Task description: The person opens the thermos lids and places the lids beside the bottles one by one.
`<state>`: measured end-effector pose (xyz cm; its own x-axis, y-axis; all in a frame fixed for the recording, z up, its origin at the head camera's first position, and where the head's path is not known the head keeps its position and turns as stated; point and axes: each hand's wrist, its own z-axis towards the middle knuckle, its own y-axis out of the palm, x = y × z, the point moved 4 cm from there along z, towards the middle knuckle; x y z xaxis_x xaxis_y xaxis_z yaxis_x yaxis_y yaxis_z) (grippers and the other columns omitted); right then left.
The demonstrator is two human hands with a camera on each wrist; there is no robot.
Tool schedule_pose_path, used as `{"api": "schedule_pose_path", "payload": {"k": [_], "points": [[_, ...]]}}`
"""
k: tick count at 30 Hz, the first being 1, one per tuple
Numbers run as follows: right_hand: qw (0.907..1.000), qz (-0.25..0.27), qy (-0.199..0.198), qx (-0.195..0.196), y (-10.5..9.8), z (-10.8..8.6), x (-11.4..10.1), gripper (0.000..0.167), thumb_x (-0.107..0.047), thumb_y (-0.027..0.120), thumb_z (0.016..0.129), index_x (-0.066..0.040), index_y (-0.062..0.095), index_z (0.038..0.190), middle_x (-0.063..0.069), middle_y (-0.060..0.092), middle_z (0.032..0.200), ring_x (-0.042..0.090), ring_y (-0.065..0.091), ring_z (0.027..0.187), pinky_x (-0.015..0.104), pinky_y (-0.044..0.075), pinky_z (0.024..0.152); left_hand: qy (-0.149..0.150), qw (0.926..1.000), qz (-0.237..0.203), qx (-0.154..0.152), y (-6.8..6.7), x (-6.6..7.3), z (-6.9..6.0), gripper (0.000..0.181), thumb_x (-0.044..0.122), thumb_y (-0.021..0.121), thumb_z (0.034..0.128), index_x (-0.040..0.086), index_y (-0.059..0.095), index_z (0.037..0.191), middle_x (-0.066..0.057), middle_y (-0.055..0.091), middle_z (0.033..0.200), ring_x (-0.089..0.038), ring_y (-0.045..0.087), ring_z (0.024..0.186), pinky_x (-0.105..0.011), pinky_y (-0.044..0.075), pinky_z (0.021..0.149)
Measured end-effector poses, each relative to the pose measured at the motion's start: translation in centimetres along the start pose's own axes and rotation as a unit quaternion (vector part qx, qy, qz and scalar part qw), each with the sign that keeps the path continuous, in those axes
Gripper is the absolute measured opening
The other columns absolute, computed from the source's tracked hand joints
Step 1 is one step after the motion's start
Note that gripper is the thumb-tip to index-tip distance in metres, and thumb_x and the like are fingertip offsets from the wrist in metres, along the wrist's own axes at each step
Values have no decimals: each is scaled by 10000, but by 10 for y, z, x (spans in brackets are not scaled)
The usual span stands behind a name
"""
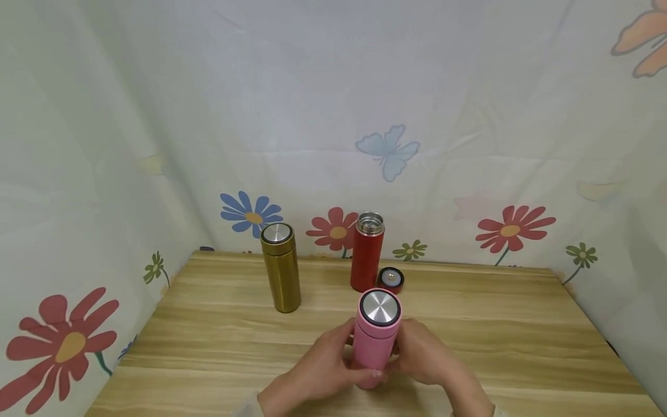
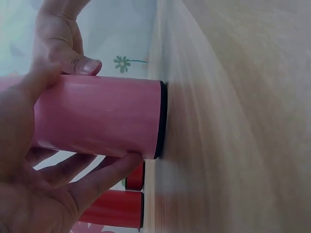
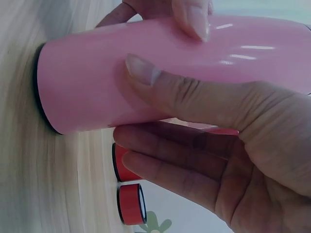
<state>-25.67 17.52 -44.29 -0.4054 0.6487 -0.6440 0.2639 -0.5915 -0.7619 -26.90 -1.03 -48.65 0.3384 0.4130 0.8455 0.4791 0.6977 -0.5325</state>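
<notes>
Left hand (image 1: pixel 325 364) and right hand (image 1: pixel 423 352) grip the pink bottle (image 1: pixel 373 350), which, if pushed toward twelve o'clock, could knock over the uncapped red bottle (image 1: pixel 366 260) just beyond.

Soft, rather dim light spreads over the cloth backdrop (image 1: pixel 307 92) in the head view, greying toward the lower right, and shadows on the wooden table (image 1: pixel 495 324) are faint. The pink bottle (image 1: pixel 376 350) has a steel lid (image 1: pixel 380 307) that flashes in bright rays; the right wrist view shows narrow white glare streaks along its side. The left wrist view is duller — hazy, bluish, with table grain smeared soft at right.
</notes>
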Motion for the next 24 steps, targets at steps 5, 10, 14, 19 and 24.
{"api": "schedule_pose_path", "payload": {"k": [5, 10, 14, 19, 24], "points": [[9998, 62, -153, -107, -2, -2, -1, 479, -125, 949, 647, -211, 694, 1043, -144, 690, 860, 20, 625, 763, 238, 530, 690, 16, 9999, 133, 91, 6, 1, -1, 862, 633, 885, 703, 467, 437, 1420, 196, 606, 1344, -24, 604, 1161, -380, 525, 1008], [9990, 159, -307, -293, -1, -3, -4, 461, -153, 959, 663, -215, 699, 1039, -139, 716, 895, -32, 630, 793, 241, 555, 725, 202, 9986, 335, 349, 10, 3, -3, 885, 626, 921, 648, 426, 473, 1384, 201, 613, 1295, -7, 611, 1143, -353, 523, 1011], [9980, 306, -330, -435, 0, -4, -6, 444, -132, 951, 668, -219, 714, 1033, -141, 716, 902, -33, 626, 800, 250, 560, 731, 197, 9970, 605, 445, 12, 4, -4, 942, 672, 914, 615, 413, 456, 1396, 200, 602, 1268, 1, 608, 1104, -339, 525, 985], [9973, 403, -317, -520, 1, -5, -9, 445, -68, 931, 672, -207, 717, 1037, -121, 736, 921, -25, 653, 817, 272, 579, 743, 96, 9971, 652, 385, 14, 1, -4, 891, 678, 899, 639, 400, 475, 1372, 202, 611, 1222, 10, 605, 1049, -315, 528, 935], [9971, 379, -344, -557, -1, -6, -11, 435, -43, 915, 687, -193, 712, 1042, -100, 748, 948, -12, 671, 843, 268, 581, 755, 32, 9954, 886, 375, 14, -1, -4, 669, 667, 886, 659, 319, 598, 1152, 210, 656, 978, 25, 597, 842, -247, 500, 764]]}}
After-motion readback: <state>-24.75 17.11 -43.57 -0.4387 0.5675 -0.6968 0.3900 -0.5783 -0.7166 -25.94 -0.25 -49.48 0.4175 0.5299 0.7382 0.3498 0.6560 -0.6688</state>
